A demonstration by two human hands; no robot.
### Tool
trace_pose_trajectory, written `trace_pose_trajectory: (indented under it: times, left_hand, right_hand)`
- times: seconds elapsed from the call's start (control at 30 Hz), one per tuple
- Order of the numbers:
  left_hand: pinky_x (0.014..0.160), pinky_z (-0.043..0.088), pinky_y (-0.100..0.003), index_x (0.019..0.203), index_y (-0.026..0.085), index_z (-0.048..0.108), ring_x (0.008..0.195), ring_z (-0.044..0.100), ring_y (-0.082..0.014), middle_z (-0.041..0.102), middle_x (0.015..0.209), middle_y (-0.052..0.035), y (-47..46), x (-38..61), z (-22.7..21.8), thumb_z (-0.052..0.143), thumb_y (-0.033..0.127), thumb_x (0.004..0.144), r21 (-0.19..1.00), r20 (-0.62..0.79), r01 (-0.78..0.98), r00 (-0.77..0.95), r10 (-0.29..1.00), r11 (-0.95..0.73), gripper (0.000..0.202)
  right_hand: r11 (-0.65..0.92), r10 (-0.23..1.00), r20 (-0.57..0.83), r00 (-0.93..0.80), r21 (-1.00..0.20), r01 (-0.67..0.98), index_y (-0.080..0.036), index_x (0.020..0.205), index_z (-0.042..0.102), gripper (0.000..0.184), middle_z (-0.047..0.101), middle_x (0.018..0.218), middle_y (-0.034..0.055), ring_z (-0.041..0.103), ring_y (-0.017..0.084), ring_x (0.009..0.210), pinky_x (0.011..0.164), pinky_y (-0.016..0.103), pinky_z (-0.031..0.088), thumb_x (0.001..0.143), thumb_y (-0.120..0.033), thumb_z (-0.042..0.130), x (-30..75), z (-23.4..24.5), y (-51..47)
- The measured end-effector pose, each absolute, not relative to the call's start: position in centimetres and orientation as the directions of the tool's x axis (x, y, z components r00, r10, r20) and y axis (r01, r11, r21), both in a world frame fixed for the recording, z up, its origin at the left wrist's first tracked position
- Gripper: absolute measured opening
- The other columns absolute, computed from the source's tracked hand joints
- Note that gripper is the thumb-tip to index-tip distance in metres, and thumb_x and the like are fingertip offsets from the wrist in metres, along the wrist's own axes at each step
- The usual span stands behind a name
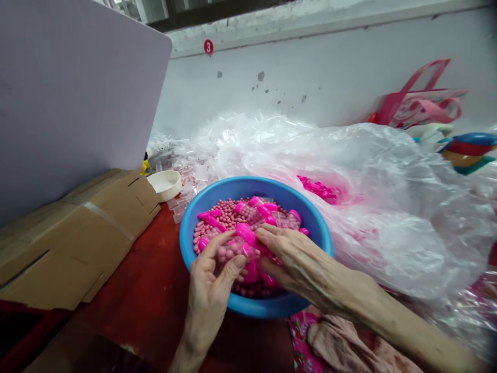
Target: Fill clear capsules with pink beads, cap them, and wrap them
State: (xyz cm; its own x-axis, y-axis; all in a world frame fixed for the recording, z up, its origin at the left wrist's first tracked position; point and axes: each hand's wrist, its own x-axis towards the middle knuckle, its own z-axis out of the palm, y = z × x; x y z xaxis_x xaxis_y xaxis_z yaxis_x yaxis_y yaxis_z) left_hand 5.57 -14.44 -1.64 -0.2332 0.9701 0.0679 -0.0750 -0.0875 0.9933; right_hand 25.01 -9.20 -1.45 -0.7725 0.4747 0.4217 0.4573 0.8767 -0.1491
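A blue basin (pixel 324 220) holds small pink beads (pixel 229 208), bright pink plastic caps and several clear bead-filled containers with pink lids (pixel 295 215). Over it, my left hand (pixel 209 285) grips a clear container (pixel 228 252) of pink beads between thumb and fingers. A bright pink cap (pixel 245 233) is at the container's right end. The fingers of my right hand (pixel 291 251) are closed against that cap from the right. Whether the cap is fully seated cannot be made out, as my fingers partly cover it.
Cardboard (pixel 112 228) lies on the red table (pixel 140 290) at left, near a round white lid (pixel 165 184). Clear plastic pieces (pixel 186 189) are behind the basin. Large plastic bags (pixel 388 207) fill the right side. A pinkish cloth (pixel 341 342) lies in front.
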Motion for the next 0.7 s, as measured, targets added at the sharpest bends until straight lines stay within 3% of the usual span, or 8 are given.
trace_pose_trajectory:
  times: [0.1, 0.2, 0.27, 0.33, 0.43, 0.53, 0.7]
  left_hand:
    - [0.044, 0.045, -0.014, 0.105, 0.019, 0.066, 0.048, 0.055, -0.0069, 0.063, 0.064, 0.0024, -14.4, 5.7, -1.7, 0.075, 0.035, 0.073, 0.981, 0.047, -0.177, -0.172, 0.984, -0.078, 0.037]
    - [0.042, 0.041, -0.012, 0.105, 0.019, 0.065, 0.045, 0.053, -0.0058, 0.063, 0.059, 0.0029, -14.3, 5.6, -1.4, 0.078, 0.031, 0.07, 0.96, 0.019, -0.274, -0.146, 0.989, -0.059, 0.039]
    - [0.041, 0.039, -0.012, 0.104, 0.019, 0.067, 0.045, 0.052, -0.0056, 0.061, 0.056, 0.0032, -14.2, 5.6, -1.1, 0.08, 0.03, 0.067, 0.944, -0.015, -0.328, -0.123, 0.992, -0.026, 0.04]
    - [0.04, 0.039, -0.011, 0.095, 0.018, 0.069, 0.043, 0.052, -0.0054, 0.06, 0.055, 0.0041, -14.2, 5.7, -1.0, 0.083, 0.03, 0.063, 0.931, -0.047, -0.364, -0.102, 0.994, 0.006, 0.037]
    - [0.042, 0.041, -0.01, 0.084, 0.02, 0.071, 0.045, 0.051, -0.0035, 0.059, 0.058, 0.0057, -14.1, 6.1, -1.1, 0.083, 0.027, 0.062, 0.931, -0.037, -0.365, -0.139, 0.99, -0.017, 0.026]
    - [0.053, 0.046, -0.008, 0.079, 0.021, 0.071, 0.057, 0.054, -0.0039, 0.062, 0.066, 0.005, -14.0, 6.6, -1.3, 0.081, 0.024, 0.067, 0.947, 0.025, -0.312, -0.167, 0.986, -0.077, 0.015]
    - [0.052, 0.044, -0.008, 0.085, 0.021, 0.068, 0.057, 0.05, -0.0038, 0.055, 0.067, 0.0054, -14.3, 6.7, -1.4, 0.075, 0.029, 0.075, 0.954, -0.009, -0.3, -0.093, 0.996, -0.02, 0.015]
  right_hand:
    - [0.919, 0.354, 0.405, -0.843, 0.018, 0.394, -0.023, 0.136, 0.045, 0.054, 0.046, 0.143, 0.0096, 0.035, 0.028, 0.135, 0.108, 0.049, 0.035, 0.086, -0.002, 0.041, 26.5, -3.0, -10.1]
    - [0.912, 0.354, 0.371, -0.859, 0.069, 0.405, -0.009, 0.118, 0.058, 0.041, 0.059, 0.123, 0.0216, 0.054, 0.034, 0.116, 0.095, 0.052, 0.046, 0.087, -0.003, 0.034, 25.9, -2.4, -10.1]
    - [0.909, 0.406, 0.32, -0.856, -0.045, 0.414, -0.011, 0.093, 0.065, 0.037, 0.067, 0.099, 0.0204, 0.063, 0.031, 0.091, 0.08, 0.05, 0.053, 0.087, -0.007, 0.029, 25.1, -1.0, -10.0]
    - [0.852, 0.514, 0.272, -0.814, -0.27, 0.448, -0.016, 0.085, 0.064, 0.036, 0.069, 0.088, 0.0143, 0.064, 0.025, 0.079, 0.072, 0.044, 0.056, 0.088, -0.012, 0.028, 24.3, 0.4, -9.9]
    - [0.685, 0.684, 0.193, -0.703, -0.501, 0.529, -0.018, 0.108, 0.059, 0.032, 0.069, 0.103, 0.013, 0.067, 0.023, 0.09, 0.072, 0.036, 0.059, 0.089, -0.019, 0.033, 23.5, 1.5, -10.4]
    - [0.63, 0.746, 0.203, -0.634, -0.525, 0.573, -0.016, 0.137, 0.038, 0.049, 0.057, 0.13, 0.018, 0.059, 0.029, 0.114, 0.084, 0.043, 0.058, 0.089, -0.024, 0.04, 23.2, 0.7, -11.6]
    - [0.761, 0.619, 0.301, -0.725, -0.46, 0.458, -0.033, 0.149, 0.016, 0.071, 0.027, 0.153, 0.005, 0.022, 0.034, 0.139, 0.109, 0.065, 0.025, 0.085, -0.008, 0.034, 24.8, -2.5, -13.3]
